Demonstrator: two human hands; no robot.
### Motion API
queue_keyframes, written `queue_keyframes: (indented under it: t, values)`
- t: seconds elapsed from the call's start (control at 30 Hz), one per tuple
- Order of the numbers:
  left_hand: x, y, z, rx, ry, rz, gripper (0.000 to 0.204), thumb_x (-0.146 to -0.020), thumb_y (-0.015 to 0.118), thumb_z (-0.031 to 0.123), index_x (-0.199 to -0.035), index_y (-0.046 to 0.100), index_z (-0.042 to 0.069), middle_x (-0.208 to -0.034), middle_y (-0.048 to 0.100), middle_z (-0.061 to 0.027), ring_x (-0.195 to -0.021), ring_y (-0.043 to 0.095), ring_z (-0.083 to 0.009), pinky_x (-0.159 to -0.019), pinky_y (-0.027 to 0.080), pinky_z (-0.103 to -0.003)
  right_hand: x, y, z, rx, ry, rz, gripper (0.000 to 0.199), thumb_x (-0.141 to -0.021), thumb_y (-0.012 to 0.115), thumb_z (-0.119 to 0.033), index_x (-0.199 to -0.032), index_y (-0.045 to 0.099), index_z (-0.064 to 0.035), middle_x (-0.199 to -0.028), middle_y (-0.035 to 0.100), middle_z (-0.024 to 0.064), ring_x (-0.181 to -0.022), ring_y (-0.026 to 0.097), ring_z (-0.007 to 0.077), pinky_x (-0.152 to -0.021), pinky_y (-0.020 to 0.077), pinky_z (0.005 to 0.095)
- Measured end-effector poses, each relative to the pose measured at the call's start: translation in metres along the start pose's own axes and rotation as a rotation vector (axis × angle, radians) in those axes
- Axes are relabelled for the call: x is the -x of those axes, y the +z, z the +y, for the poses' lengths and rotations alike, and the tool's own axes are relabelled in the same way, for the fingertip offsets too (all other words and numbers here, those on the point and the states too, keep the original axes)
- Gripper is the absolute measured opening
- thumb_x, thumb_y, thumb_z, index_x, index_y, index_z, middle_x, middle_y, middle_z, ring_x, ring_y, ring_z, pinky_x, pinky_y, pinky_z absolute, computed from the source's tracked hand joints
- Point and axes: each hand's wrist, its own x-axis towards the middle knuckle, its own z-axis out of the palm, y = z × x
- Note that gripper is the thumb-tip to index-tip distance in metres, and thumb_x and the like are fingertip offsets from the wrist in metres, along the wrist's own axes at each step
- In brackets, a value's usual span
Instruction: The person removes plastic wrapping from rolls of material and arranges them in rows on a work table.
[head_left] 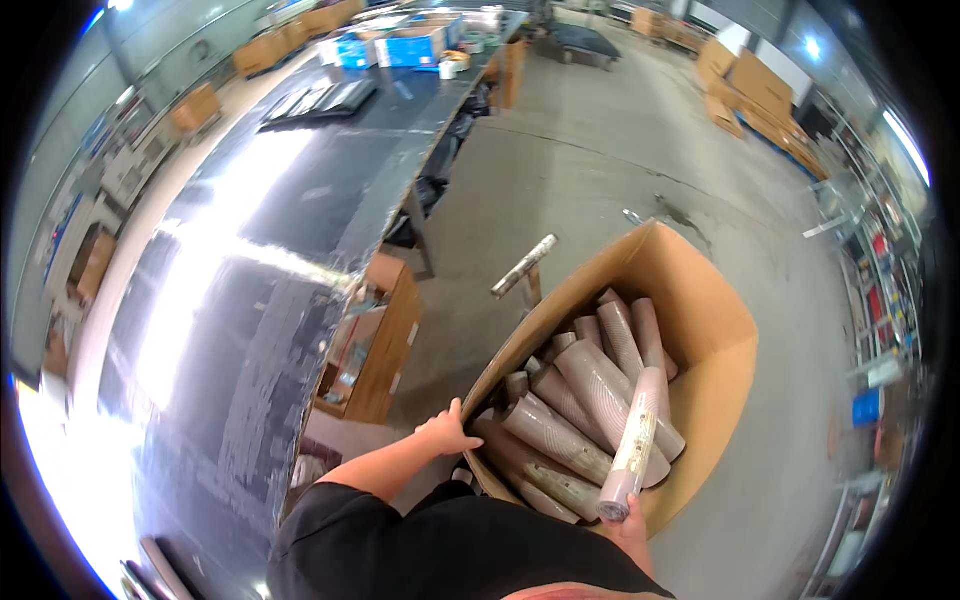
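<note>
A large open cardboard box (715,385) stands before me, full of several plastic-wrapped rolls of greyish-pink patterned material (600,385). My left hand (446,432) is at the box's left rim, its fingers closed over the edge. At the near right of the box, my right hand (628,527) grips the lower end of one wrapped roll (635,440). That roll slants away from me on top of the others and carries a pale label along its side. The fingers under its end are partly hidden.
A long black worktable (260,300) runs along my left, with a stack of dark flat pieces (320,100) and blue-and-white boxes (410,48). Beside it stands a brown carton (385,360). A post with a wrapped crossbar (525,265) rises beyond the box. Shelving (880,290) lines the right.
</note>
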Motion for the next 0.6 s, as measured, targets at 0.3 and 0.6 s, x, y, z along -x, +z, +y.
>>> queue_keyframes:
  t: [0.3,0.6]
  values:
    - [0.013,0.041,-0.020,0.308,-0.124,0.224,0.057,-0.089,0.068,0.024,-0.131,0.040,-0.002,-0.108,0.068,-0.0262,-0.102,0.067,-0.0406,-0.087,0.054,-0.047,-0.026,0.065,-0.054,0.118,0.023,-0.253,0.063,-0.088,0.068,-0.035,-0.139,0.046,-0.0049,-0.128,0.059,0.0088,-0.116,0.057,0.0269,-0.101,0.0452,0.0446]
    - [0.214,-0.022,-0.002,-0.256,0.498,0.888,0.100,-0.069,0.084,0.035,-0.153,0.033,0.014,-0.161,0.025,-0.0133,-0.148,0.021,-0.0397,-0.120,0.023,-0.054,0.095,0.228,-0.087,0.613,-0.375,-0.779,0.070,-0.087,0.068,-0.037,-0.137,0.047,0.0075,-0.130,0.057,0.0130,-0.117,0.055,0.0246,-0.101,0.0437,0.0405]
